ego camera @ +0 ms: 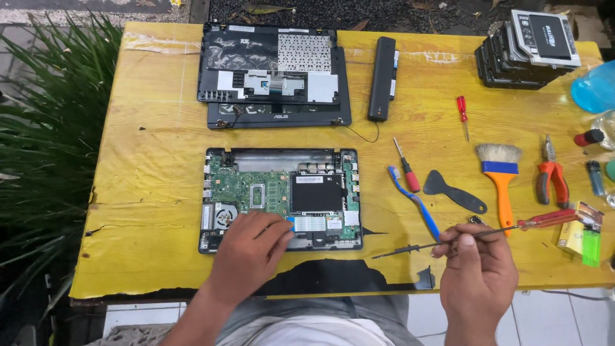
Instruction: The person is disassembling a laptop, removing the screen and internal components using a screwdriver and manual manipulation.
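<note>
You've got the yellow table (147, 192) taking up most of the view, paint chipped black along the near edge, with green plants (38, 128) off to your left. At the far side lies the laptop's keyboard cover (269, 67), flipped upside down on top of the screen half, and a long black battery (382, 78) just beside it. Front and centre is the opened laptop base (282, 195) — green board, fan and black drive all showing. Your left hand (253, 250) rests on its near left corner, fingers curled down against the board by the fan; they're pressing on the board, not closed round anything. Your right hand (477, 269) is well right of the base, thumb and fingers pinched tight on the shaft of a long red-handled screwdriver (487, 232), held almost level with its tip pointing left toward the base. Past that hand — an orange-handled brush (501, 176), a blue toothbrush (413, 198), a black pry tool (451, 190), two small red screwdrivers, orange pliers (551, 176), and a stack of drives (528, 48) in the far right corner.
</note>
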